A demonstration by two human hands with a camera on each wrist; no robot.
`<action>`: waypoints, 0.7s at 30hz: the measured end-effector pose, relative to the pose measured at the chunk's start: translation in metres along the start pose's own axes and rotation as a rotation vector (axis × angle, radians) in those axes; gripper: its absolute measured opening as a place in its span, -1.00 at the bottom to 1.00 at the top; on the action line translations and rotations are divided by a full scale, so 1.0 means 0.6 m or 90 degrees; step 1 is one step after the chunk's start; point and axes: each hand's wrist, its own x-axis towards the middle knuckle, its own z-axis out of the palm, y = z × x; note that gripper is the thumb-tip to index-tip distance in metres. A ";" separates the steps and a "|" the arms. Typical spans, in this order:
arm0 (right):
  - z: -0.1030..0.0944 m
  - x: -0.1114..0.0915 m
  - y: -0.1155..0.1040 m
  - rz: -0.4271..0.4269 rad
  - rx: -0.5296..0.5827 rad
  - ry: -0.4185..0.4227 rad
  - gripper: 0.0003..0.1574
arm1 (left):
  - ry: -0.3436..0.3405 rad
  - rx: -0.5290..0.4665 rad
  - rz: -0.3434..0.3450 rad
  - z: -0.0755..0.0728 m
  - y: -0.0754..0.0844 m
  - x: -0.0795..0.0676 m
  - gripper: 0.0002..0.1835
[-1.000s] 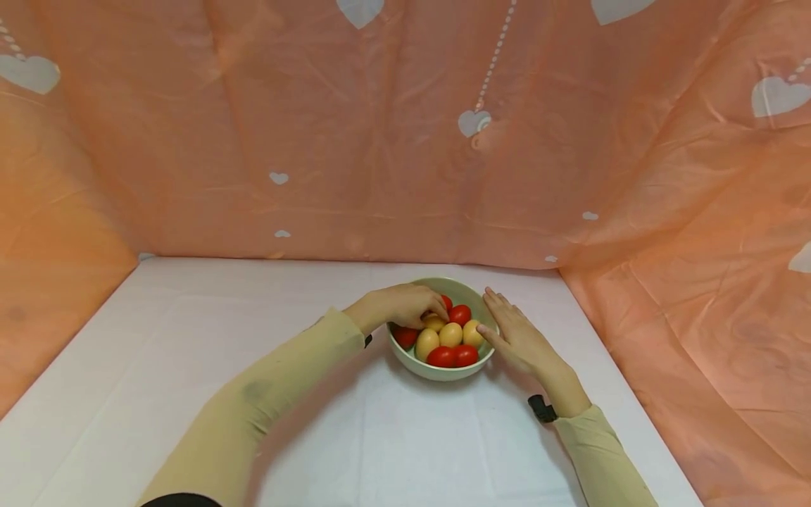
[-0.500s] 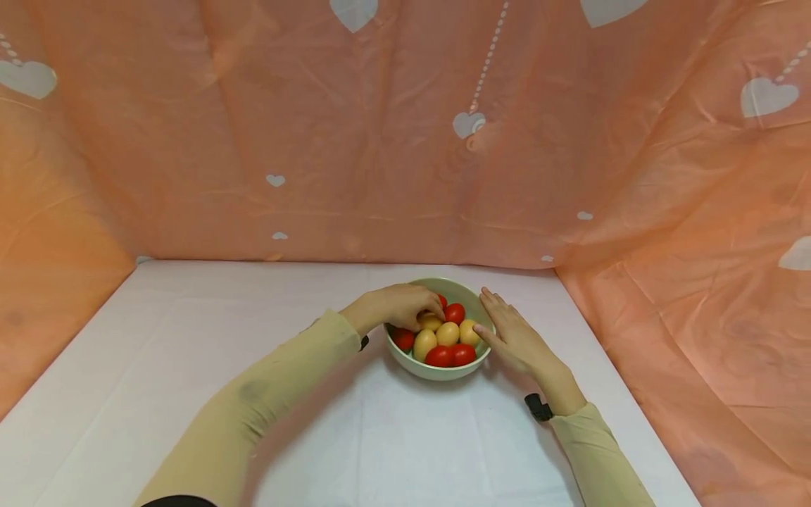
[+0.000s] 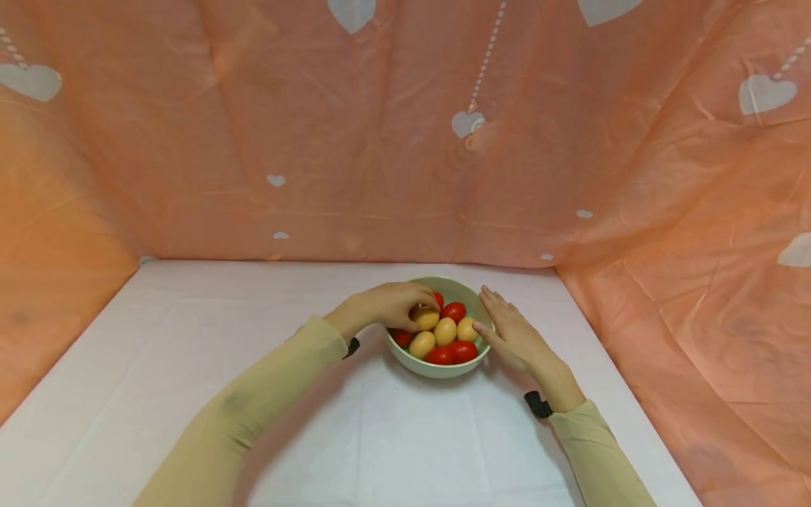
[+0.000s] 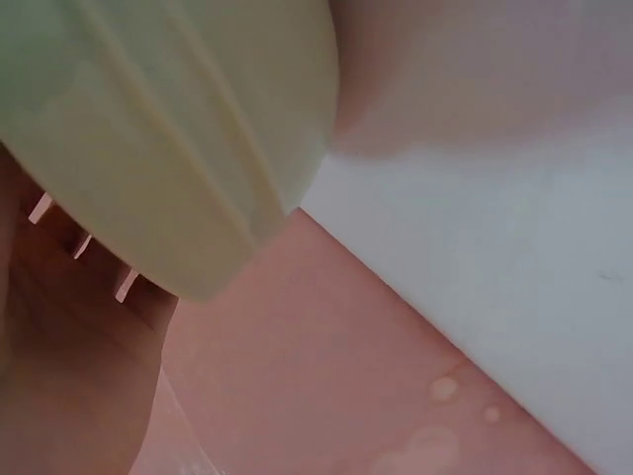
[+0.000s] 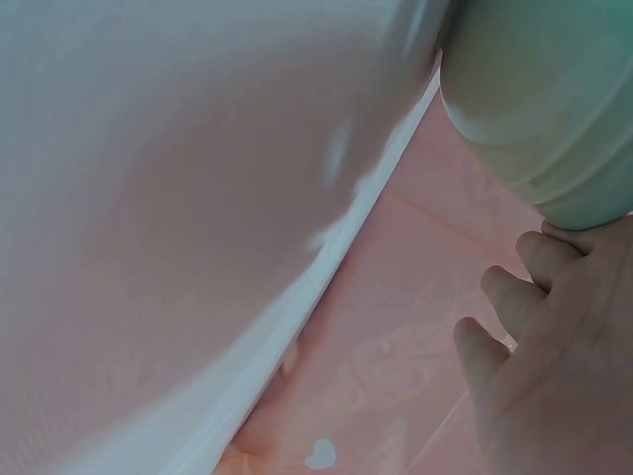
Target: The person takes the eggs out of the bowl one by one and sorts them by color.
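Observation:
A pale green bowl (image 3: 437, 369) holds several tan eggs (image 3: 445, 331) and several glossy red egg-shaped things (image 3: 463, 351). My left hand (image 3: 386, 305) reaches over the bowl's left rim, its thumb and fingers curled round a tan egg (image 3: 426, 319) in the left part of the bowl. Along the right rim lies my right hand (image 3: 516, 338), fingers straight, thumb over the edge near another tan egg (image 3: 467, 329). In the left wrist view the outer bowl wall (image 4: 188, 148) hides the left fingertips. The right wrist view has the right fingers (image 5: 514, 297) beside the bowl wall (image 5: 554, 109).
The bowl stands on a white-covered table (image 3: 405, 436), toward its back right. Orange cloth (image 3: 380, 141) with white hearts hangs behind and at both sides. A black strap (image 3: 538, 405) sits at the right wrist, another dark one (image 3: 351, 346) at the left.
My left hand has shifted slightly left and back, and the tan egg at its fingers shows more fully. My right hand stays at the bowl's right rim.

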 end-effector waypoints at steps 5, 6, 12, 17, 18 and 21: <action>0.000 -0.001 0.001 -0.003 0.004 0.006 -0.04 | 0.033 -0.038 -0.019 0.004 0.002 -0.013 -0.51; 0.001 -0.001 0.001 -0.005 0.006 0.007 -0.04 | 0.042 -0.044 -0.023 0.005 0.002 -0.015 -0.51; 0.002 -0.001 -0.002 -0.017 -0.003 0.014 -0.07 | 0.112 -0.089 -0.015 0.017 -0.001 -0.035 -0.50; 0.003 0.000 -0.002 -0.011 -0.006 0.010 -0.06 | 0.178 -0.133 -0.018 0.026 -0.005 -0.052 -0.49; 0.003 0.000 -0.001 -0.010 -0.007 0.010 -0.06 | 0.191 -0.145 -0.018 0.027 -0.005 -0.055 -0.49; 0.002 0.001 0.000 -0.008 -0.010 0.012 -0.06 | 0.232 -0.173 -0.018 0.027 -0.005 -0.065 -0.49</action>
